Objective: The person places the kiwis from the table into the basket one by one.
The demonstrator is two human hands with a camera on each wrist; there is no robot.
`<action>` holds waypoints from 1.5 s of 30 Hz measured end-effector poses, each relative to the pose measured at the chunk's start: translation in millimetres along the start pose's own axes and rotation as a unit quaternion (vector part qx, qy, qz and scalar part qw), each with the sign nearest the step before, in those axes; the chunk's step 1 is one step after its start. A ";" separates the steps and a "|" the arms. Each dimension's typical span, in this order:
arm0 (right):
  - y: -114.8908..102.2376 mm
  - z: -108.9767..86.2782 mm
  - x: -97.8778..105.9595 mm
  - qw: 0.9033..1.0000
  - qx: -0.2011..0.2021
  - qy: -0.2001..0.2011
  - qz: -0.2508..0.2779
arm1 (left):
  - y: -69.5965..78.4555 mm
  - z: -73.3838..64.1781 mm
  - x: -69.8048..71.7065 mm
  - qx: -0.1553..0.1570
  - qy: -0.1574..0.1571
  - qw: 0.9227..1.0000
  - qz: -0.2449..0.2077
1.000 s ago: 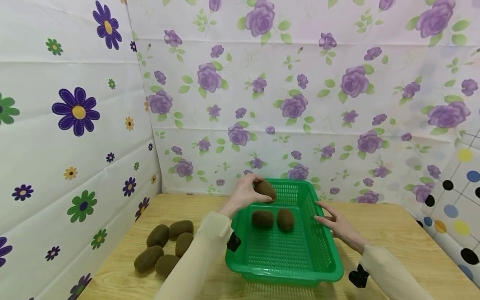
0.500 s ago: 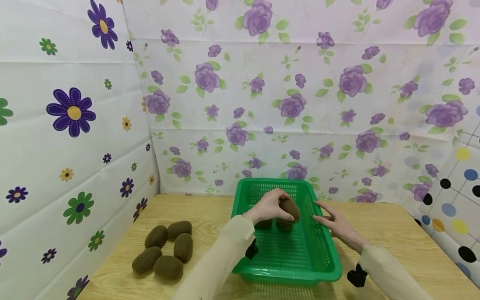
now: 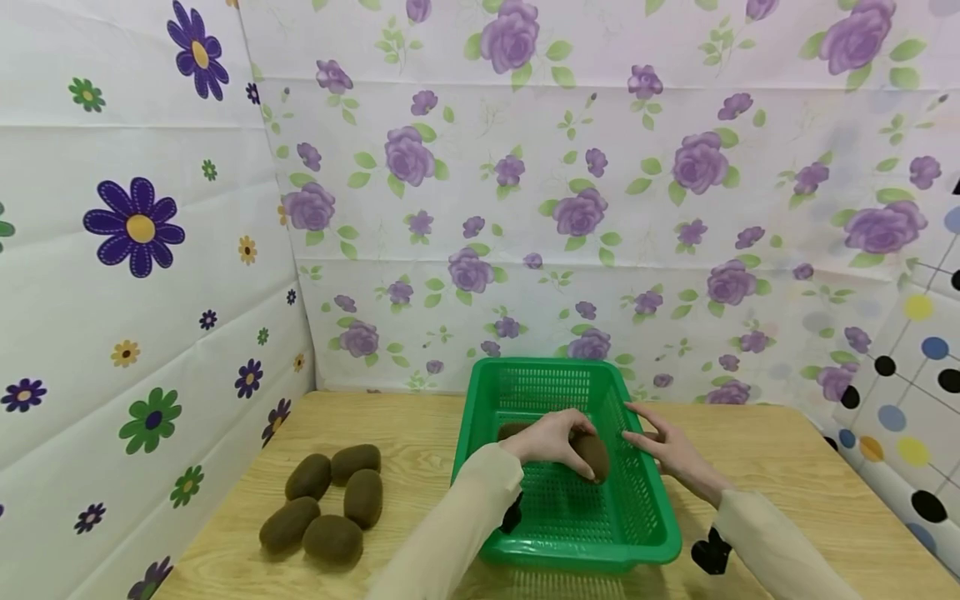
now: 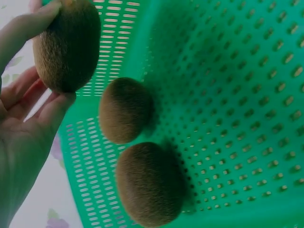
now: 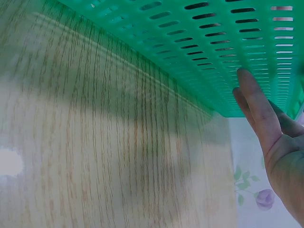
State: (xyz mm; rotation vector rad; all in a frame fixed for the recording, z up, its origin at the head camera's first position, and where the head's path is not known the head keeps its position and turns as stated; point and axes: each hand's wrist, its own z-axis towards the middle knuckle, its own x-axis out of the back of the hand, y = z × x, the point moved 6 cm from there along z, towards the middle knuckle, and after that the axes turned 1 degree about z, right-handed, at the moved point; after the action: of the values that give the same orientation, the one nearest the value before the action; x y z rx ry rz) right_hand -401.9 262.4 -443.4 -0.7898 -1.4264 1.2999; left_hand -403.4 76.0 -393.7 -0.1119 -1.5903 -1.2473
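My left hand [image 3: 546,437] grips a brown fuzzy kiwi [image 3: 593,460] low inside a green plastic basket [image 3: 577,556]. The left wrist view shows thumb and fingertips on opposite ends of that kiwi [image 4: 69,47]. Below it, two more kiwis, an upper one [image 4: 124,110] and a lower one [image 4: 151,185], rest on the perforated basket floor. In the head view the left hand largely covers them. At the basket's right rim, my right hand [image 3: 673,452] touches the side with straight fingers; the right wrist view has its fingers [image 5: 259,102] against the slotted outer wall.
Several kiwis [image 3: 333,540] lie in a loose cluster on the wooden table [image 3: 416,467], left of the basket. A flower-patterned cloth [image 3: 420,317] hangs right behind the table's back edge, and another patterned sheet [image 3: 180,350] runs along the left side.
My left hand has carried the kiwi from above the basket's left back part rightward and down into it, toward the front. The right hand stays at the right rim.
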 end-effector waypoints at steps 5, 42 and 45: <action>-2.0 0.8 -0.1 1.000 -0.003 -0.006 0.002 | -11.2 4.2 -12.3 0.014 -0.020 1.000 -0.016; 1.4 1.9 -1.0 1.000 -0.001 -0.002 0.011 | -11.5 11.3 -36.1 0.007 -0.048 0.994 0.103; 1.6 1.6 -1.2 1.000 0.000 -0.004 0.010 | -8.7 11.2 -34.1 0.011 -0.048 0.994 0.097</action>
State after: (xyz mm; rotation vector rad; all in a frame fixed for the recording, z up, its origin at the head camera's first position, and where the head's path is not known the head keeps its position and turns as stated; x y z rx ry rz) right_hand -403.3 261.1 -445.1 -0.8019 -1.4290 1.3199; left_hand -401.3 97.2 -424.0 -0.3089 -1.6331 -1.0871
